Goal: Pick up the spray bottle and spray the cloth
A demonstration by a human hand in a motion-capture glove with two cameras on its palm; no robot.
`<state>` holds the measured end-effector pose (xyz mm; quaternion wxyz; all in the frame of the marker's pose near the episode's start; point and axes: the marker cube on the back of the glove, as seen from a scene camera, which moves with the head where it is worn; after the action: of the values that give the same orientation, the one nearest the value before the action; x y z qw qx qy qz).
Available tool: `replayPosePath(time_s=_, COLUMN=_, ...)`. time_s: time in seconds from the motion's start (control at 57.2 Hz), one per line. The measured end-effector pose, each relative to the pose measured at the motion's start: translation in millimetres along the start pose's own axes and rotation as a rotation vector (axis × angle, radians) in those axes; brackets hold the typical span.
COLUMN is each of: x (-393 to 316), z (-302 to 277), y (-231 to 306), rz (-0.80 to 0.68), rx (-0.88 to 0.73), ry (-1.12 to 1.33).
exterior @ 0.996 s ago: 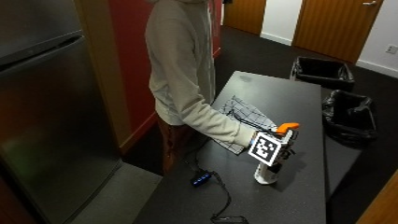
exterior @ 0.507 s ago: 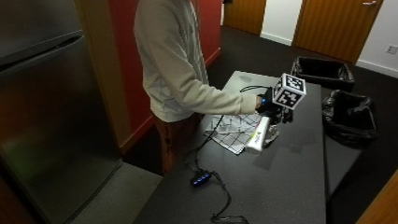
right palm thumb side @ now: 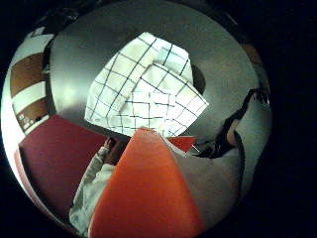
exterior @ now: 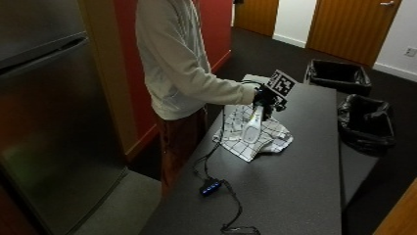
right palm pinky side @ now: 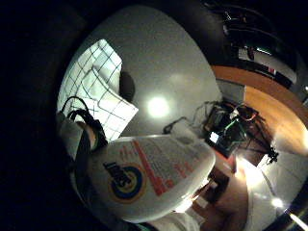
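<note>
Your gloved right hand [exterior: 265, 97] is gripping the spray bottle [exterior: 251, 126] above the cloth [exterior: 255, 134]; aiming past twelve o'clock risks wetting the table [exterior: 306, 161]

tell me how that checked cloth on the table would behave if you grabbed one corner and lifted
The checked cloth lies crumpled in soft folds on the table, so it would probably droop rather than hold shape. It looks thin, likely light. Pushed, it would probably bunch up rather than slide as one piece.
</note>
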<state>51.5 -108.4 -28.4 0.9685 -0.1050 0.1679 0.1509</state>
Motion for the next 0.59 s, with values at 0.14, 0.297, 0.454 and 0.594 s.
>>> replayPosePath(time_s=0.14, x=-6.3, z=9.1, y=-2.1, rz=0.013, rx=-0.029, ry=0.001)
replayPosePath(time_s=0.297, x=-7.6, z=-3.3, y=-8.3, rz=0.255, rx=-0.014, ry=0.015)
replayPosePath(time_s=0.454, x=-9.3, z=-23.9, y=5.3, rz=0.077, rx=0.022, ry=0.011)
replayPosePath(time_s=0.594, x=-0.2, z=-34.4, y=2.8, rz=0.278, rx=0.051, ry=-0.033)
